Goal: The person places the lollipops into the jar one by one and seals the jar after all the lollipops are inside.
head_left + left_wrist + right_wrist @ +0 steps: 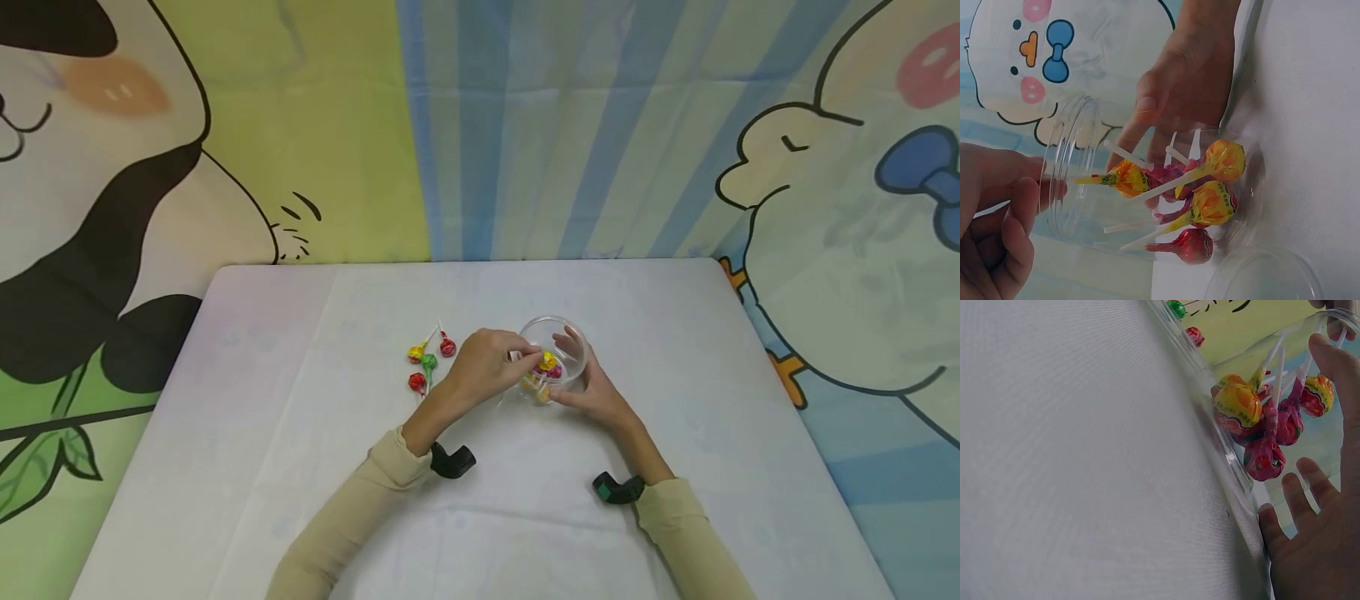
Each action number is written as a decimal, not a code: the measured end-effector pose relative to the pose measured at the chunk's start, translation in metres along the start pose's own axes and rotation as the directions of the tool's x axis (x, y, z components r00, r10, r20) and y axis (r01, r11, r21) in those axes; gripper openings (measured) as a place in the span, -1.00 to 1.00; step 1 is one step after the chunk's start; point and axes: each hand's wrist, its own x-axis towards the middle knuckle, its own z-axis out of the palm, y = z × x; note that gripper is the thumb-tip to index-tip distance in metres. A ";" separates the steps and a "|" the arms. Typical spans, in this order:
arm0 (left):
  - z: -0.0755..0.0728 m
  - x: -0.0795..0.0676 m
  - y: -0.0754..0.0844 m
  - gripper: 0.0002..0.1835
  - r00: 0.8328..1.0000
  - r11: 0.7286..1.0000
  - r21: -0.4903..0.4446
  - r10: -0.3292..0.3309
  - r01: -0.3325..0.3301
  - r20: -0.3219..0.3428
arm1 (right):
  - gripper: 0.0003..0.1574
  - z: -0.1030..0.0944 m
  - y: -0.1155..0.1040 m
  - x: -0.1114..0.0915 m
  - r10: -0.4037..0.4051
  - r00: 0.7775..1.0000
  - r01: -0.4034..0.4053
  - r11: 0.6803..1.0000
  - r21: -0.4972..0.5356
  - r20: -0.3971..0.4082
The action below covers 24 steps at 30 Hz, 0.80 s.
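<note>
Nearby, four loose lollipops [429, 361], left hand [491, 362] pinching one yellow lollipop [1130, 178], right hand [595, 390] gripping one jar [1079, 137].

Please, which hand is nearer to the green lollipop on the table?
Left. The left hand is just to the right of the green lollipop, its fingertips at the clear jar; the right hand is farther right, holding the jar.

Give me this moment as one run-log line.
right hand: holds clear jar | left hand: pinches yellow-wrapped lollipop by stick at jar mouth | inside jar: more lollipops | table: four loose lollipops
</note>
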 end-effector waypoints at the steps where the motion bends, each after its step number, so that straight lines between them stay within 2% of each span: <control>1: -0.001 0.000 0.000 -0.89 1.000 1.000 0.009 0.002 -0.002 0.001 | 0.30 -0.001 0.005 0.001 -0.001 1.000 0.001 1.000 -0.006 -0.002; 5: -0.005 0.001 0.002 -0.90 0.999 0.999 0.028 0.042 -0.042 0.027 | 0.33 -0.002 0.025 0.004 0.000 1.000 0.000 1.000 -0.007 -0.024; 12: -0.010 -0.006 -0.002 -0.89 0.993 0.997 0.043 0.062 -0.067 0.103 | 0.36 0.003 0.028 0.001 0.017 1.000 -0.017 1.000 0.018 -0.017; 17: -0.010 -0.008 -0.005 -0.91 0.992 0.995 0.024 0.098 -0.100 0.079 | 0.33 0.005 0.025 0.000 0.021 0.999 -0.021 1.000 -0.008 -0.029; 24: 0.001 -0.007 -0.009 -0.92 0.990 0.990 -0.040 0.138 -0.137 0.030 | 0.34 0.003 0.026 0.001 -0.003 0.999 0.003 1.000 -0.011 -0.032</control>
